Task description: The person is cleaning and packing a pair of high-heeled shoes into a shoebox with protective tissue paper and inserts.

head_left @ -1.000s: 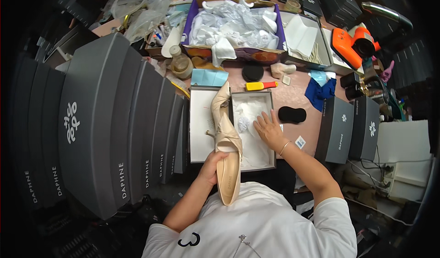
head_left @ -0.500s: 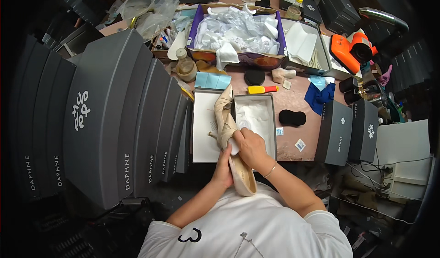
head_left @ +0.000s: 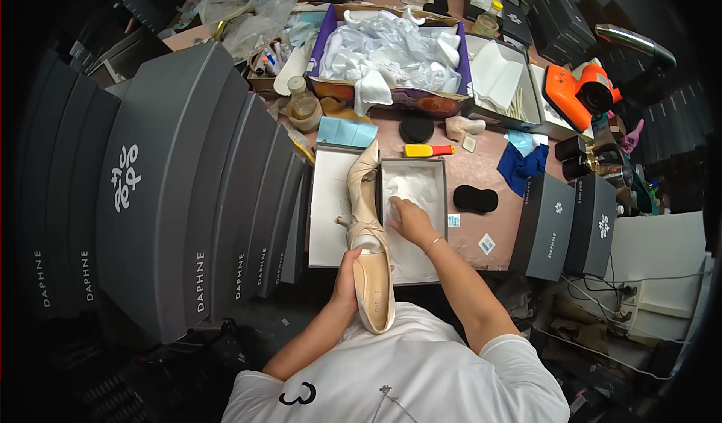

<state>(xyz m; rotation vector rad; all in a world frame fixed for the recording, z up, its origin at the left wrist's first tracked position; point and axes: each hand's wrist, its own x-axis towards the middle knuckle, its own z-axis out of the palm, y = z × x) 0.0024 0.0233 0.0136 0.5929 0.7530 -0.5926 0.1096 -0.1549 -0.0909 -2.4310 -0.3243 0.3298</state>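
My left hand [head_left: 345, 278] grips a beige high-heeled shoe [head_left: 374, 303], its heel end toward me and a white wad [head_left: 368, 244] tucked toward its toe. A second beige shoe [head_left: 361, 186] lies just beyond, over the white inside of a box half [head_left: 325, 235], a thin heel sticking out to its left. My right hand [head_left: 410, 223] is over the grey shoebox [head_left: 444, 231] beside the shoes, fingers bent together at the white tissue paper [head_left: 415, 186]. What its fingertips pinch is too small to make out.
Grey shoeboxes [head_left: 162, 197] stand stacked at left, with more [head_left: 547, 227] at right. Behind are a purple box of white paper [head_left: 387, 54], a glass jar [head_left: 303, 107] and an orange device [head_left: 568, 96]. A yellow-red handled tool [head_left: 429, 151] and black sponge [head_left: 477, 198] lie nearby.
My right hand has left the shoe's opening and moved up into the shoebox. The held shoe has turned so its insole shows more fully; my left hand keeps hold of it.
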